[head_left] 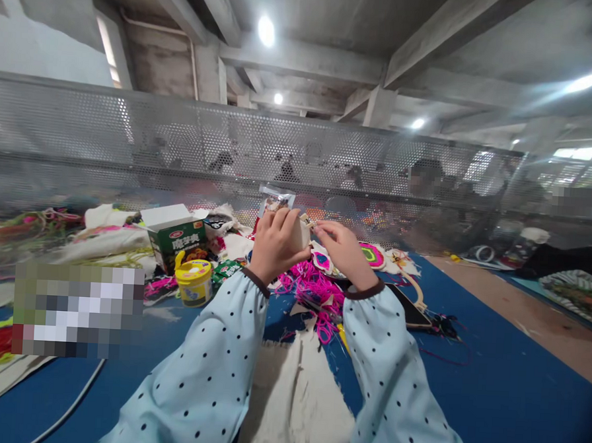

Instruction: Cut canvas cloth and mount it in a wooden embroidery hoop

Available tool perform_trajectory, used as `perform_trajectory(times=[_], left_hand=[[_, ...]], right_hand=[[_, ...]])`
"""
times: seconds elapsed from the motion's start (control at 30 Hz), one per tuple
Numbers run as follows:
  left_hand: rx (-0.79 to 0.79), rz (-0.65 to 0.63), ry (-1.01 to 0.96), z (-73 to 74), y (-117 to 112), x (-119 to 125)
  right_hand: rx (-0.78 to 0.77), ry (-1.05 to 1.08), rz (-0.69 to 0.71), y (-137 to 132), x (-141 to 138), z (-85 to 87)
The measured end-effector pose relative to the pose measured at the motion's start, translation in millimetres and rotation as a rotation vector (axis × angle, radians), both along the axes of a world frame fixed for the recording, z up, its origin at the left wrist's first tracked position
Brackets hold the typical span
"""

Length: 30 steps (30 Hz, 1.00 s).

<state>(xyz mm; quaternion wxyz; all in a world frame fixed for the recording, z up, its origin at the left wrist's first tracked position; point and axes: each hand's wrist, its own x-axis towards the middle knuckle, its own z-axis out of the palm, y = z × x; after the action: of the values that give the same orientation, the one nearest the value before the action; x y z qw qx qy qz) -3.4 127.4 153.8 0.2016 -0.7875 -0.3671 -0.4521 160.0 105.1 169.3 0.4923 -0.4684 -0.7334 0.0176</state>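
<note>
My left hand (276, 244) is closed around a small embroidery hoop (302, 235) with pale cloth in it, seen nearly edge-on. My right hand (345, 249) pinches at the hoop's wooden screw end with thumb and fingers; the fingertips partly hide the screw. Bright pink yarn (317, 290) lies tangled on the table below both hands. Closer to me, a strip of off-white cloth (291, 393) runs between my forearms. Round pieces with coloured yarn patterns (372, 254) lie behind my right hand. A clear-topped packet (277, 197) shows just beyond my left hand.
Left of my hands stand a yellow tub (193, 285) and a green box (176, 240), beside heaped cloth and yarn. Another wooden hoop (415, 290) rests on a dark flat item at the right. A perforated metal screen (260, 140) borders the blue table (490, 390); people sit beyond.
</note>
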Motion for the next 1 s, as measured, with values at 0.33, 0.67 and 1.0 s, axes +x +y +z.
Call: perform_trajectory(times=[0.33,0.67,1.0], left_hand=[[-0.027,0.003,0.008,-4.8,4,-1],[-0.044,0.046,0.019,-3.0,2,0],[-0.045,0.049,-0.021,-4.3,6,-4]], right_hand=[[0.064,-0.054,-0.094,-6,2,3.7],[0.085,-0.126,-0.051,-13,11,11.6],[0.053,-0.131,-0.013,-22,6,15.8]])
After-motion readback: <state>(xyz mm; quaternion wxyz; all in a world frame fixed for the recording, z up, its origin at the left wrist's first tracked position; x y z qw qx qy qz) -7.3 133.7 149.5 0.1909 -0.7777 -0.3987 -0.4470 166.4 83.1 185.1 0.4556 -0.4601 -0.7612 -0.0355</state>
